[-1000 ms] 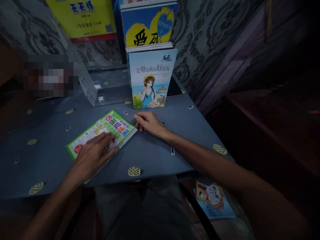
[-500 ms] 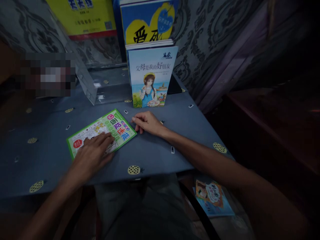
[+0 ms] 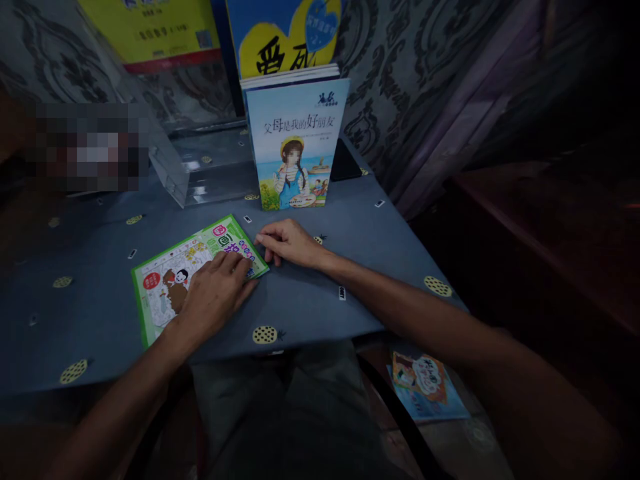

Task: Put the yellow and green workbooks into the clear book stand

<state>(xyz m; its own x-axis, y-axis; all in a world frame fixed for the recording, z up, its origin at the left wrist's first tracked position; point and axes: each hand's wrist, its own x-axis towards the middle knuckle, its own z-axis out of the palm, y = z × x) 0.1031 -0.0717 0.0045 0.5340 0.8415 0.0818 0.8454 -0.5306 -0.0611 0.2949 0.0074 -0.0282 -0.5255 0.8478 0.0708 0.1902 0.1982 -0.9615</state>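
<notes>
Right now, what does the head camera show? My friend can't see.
A bare left hand lies on a green-edged paper book; the bare right hand is beside it, near an upright pale-blue book on a grey-blue table.

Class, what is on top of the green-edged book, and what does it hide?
The person's left hand lies on the green-edged book, over part of its title. The red circle shows; whatever is printed beneath the hand cannot be seen.

Upper centre, light-blue book (image 3: 295,150): "父母是我的好朋友" | top centre, blue book (image 3: 250,15): "爱", "死", small "2" | left of centre, green booklet (image 3: 176,272): "画", other characters partly covered | upper left, yellow cover (image 3: 155,28): lettering blurred
</notes>
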